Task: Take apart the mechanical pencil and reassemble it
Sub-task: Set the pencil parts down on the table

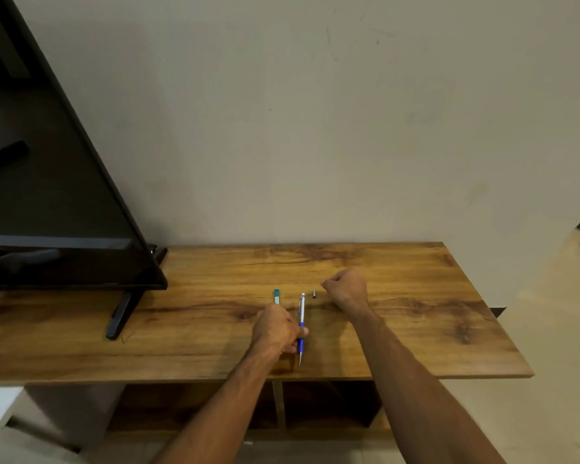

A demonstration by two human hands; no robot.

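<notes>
A mechanical pencil (pixel 302 313) with a silver barrel and blue grip points its metal tip toward the table's front edge. My left hand (pixel 277 329) grips it at the blue grip, holding it just above the wooden table (pixel 399 329). A small dark cap (pixel 314 294) lies on the table just beyond the pencil's rear end. My right hand (pixel 347 288) rests to the right of that cap with the fingers curled; whether something tiny is pinched in them is too small to tell. A teal lead case (pixel 276 296) lies left of the pencil.
A black flat screen (pixel 54 195) on a black foot (pixel 119 318) fills the table's left side. A plain wall stands right behind the table. The table's right edge drops to a pale floor, and open shelves lie under the front edge.
</notes>
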